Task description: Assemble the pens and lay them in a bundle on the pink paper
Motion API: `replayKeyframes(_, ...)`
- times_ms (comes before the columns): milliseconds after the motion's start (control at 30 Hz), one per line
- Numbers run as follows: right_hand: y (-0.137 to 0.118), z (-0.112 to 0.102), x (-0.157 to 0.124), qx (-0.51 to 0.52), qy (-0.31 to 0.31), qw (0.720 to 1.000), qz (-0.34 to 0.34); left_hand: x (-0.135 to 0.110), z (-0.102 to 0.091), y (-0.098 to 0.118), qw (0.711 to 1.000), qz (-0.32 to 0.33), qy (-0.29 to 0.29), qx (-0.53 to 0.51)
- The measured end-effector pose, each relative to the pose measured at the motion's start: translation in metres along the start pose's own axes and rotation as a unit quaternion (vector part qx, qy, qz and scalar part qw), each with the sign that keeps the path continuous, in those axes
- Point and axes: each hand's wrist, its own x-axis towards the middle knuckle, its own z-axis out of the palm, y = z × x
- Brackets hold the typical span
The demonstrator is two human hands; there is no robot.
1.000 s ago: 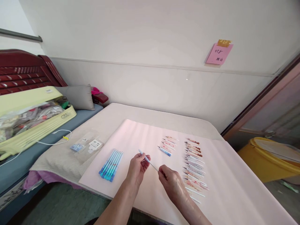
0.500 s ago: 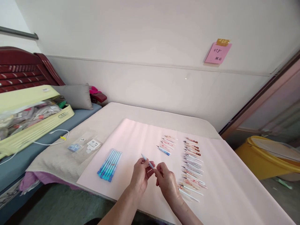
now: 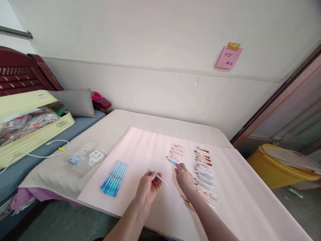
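Note:
My left hand [image 3: 148,185] pinches a thin pale blue pen [image 3: 157,176] and holds it a little above the pink sheet [image 3: 150,147]. My right hand [image 3: 184,177] reaches forward over the sheet, its fingers close to a small blue pen piece [image 3: 172,160] at the near end of a short row of pen parts [image 3: 177,152]. I cannot make out anything in that hand. A long column of patterned pen parts [image 3: 204,174] lies just to its right. A tidy bunch of blue pens [image 3: 114,178] lies left of my left hand.
Clear plastic packets [image 3: 85,156] lie on the beige cloth to the left. A pale yellow case [image 3: 30,130] full of bagged items sits on the blue bed, beside a white cable [image 3: 51,147]. A yellow tub [image 3: 281,167] stands to the right. A pink note [image 3: 227,57] hangs on the wall.
My right hand has let go of the pen's end and moved forward toward the short row of pen parts. My left hand keeps the pen. The view has shifted slightly right.

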Motion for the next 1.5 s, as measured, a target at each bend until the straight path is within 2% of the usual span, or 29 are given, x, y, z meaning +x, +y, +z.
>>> replayKeyframes(167,0.002,0.017,0.028,-0.033,-0.019,0.999,0.01,0.005,-0.003,0.004,0.999,-0.016,0.02,-0.023)
replayKeyframes(367,-0.002,0.027,0.033,-0.057,-0.035,0.998,0.004,0.007,-0.003,0.013,0.999,-0.012,0.026,-0.046)
replayKeyframes(1000,-0.002,0.026,0.052,-0.085,-0.078,0.993,-0.009,0.001,0.0,0.015,0.999,-0.017,0.012,-0.049)
replayKeyframes(1267,-0.014,0.03,0.059,-0.06,-0.082,0.994,-0.032,-0.002,0.001,0.02,0.998,-0.013,0.01,-0.056)
replayKeyframes(1500,-0.01,0.029,0.062,-0.034,-0.087,0.995,-0.03,-0.001,0.001,0.021,0.998,-0.011,0.002,-0.063)
